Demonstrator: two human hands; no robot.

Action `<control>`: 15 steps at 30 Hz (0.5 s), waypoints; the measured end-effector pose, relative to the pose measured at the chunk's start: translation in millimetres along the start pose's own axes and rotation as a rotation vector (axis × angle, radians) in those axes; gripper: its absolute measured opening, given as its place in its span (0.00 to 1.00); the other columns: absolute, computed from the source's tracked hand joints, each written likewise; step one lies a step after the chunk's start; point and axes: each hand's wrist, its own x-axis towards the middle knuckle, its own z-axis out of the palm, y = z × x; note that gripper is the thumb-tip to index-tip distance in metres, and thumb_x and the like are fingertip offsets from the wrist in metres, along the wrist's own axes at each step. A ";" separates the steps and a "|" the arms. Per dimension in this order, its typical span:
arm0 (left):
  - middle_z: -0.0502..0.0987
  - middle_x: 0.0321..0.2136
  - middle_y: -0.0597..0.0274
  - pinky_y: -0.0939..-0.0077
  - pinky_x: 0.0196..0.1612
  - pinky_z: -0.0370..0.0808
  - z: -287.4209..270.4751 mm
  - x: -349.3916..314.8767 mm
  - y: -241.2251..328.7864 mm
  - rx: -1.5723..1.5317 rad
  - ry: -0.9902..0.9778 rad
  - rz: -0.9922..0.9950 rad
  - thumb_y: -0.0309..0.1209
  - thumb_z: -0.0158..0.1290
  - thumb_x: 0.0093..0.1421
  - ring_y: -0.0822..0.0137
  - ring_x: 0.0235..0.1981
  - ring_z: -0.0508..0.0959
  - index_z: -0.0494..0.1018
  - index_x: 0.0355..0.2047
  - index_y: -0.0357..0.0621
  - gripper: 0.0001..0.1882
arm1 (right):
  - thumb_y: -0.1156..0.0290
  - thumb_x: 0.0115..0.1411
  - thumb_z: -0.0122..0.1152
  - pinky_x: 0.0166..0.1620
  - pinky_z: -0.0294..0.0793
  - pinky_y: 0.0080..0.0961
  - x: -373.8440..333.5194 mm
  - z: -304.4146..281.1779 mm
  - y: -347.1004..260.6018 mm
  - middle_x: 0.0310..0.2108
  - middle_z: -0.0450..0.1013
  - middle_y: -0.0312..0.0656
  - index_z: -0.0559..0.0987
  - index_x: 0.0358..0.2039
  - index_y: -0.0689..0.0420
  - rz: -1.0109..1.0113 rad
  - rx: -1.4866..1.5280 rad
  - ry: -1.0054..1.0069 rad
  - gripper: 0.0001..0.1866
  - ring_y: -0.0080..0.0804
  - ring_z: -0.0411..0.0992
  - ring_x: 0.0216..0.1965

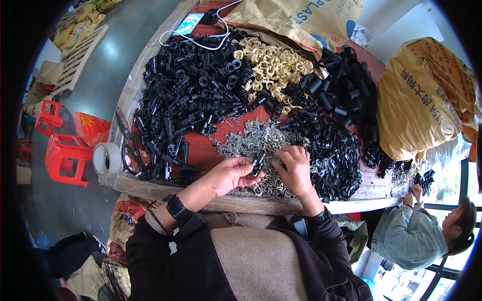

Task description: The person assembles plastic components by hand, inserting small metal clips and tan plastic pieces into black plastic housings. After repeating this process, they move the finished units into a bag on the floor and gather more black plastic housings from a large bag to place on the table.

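Note:
My left hand [232, 174] is closed, with a small black plastic fitting [258, 164] pinched between thumb and fingers. To its right, my right hand [296, 173] is bent over a pile of small silvery metal clips [261, 138]. Its fingers are curled toward the thumb, and whatever is between the tips is too small to name. The clips lie loose on the red tabletop [206, 143], just beyond and under both hands. Black plastic fittings [183, 85] are heaped at the left, and smaller black pieces [334, 160] lie right beside my right hand.
Cream plastic rings [276, 65] and black tubes [346, 85] are piled farther back. Large sacks [416, 100] stand right and behind. Scissors [125, 128] and a tape roll [106, 158] lie at the left edge. Red stools [68, 155] stand left; another person [414, 236] works at right.

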 end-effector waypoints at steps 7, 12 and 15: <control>0.71 0.36 0.52 0.74 0.40 0.72 2.4 -4.0 -3.2 0.014 -0.025 0.046 0.29 0.46 0.55 0.62 0.36 0.74 0.65 0.36 0.38 0.09 | 0.70 0.41 0.58 0.35 0.56 0.29 -0.9 2.1 12.9 0.23 0.65 0.33 0.73 0.21 0.53 -0.156 -0.521 -0.127 0.05 0.32 0.62 0.29; 0.71 0.35 0.52 0.76 0.39 0.72 4.0 -8.7 -3.5 0.049 -0.012 0.083 0.28 0.46 0.55 0.62 0.36 0.74 0.65 0.36 0.39 0.09 | 0.72 0.42 0.58 0.33 0.58 0.28 -8.7 -3.5 12.0 0.21 0.64 0.33 0.72 0.18 0.53 -0.100 -0.369 -0.024 0.03 0.32 0.62 0.26; 0.72 0.34 0.53 0.77 0.38 0.72 -1.4 -6.1 -6.6 0.019 -0.001 0.086 0.28 0.46 0.55 0.62 0.36 0.74 0.66 0.36 0.39 0.09 | 0.72 0.45 0.56 0.30 0.60 0.26 -10.4 -5.5 8.9 0.19 0.65 0.34 0.72 0.19 0.54 -0.061 -0.274 0.019 0.03 0.31 0.63 0.24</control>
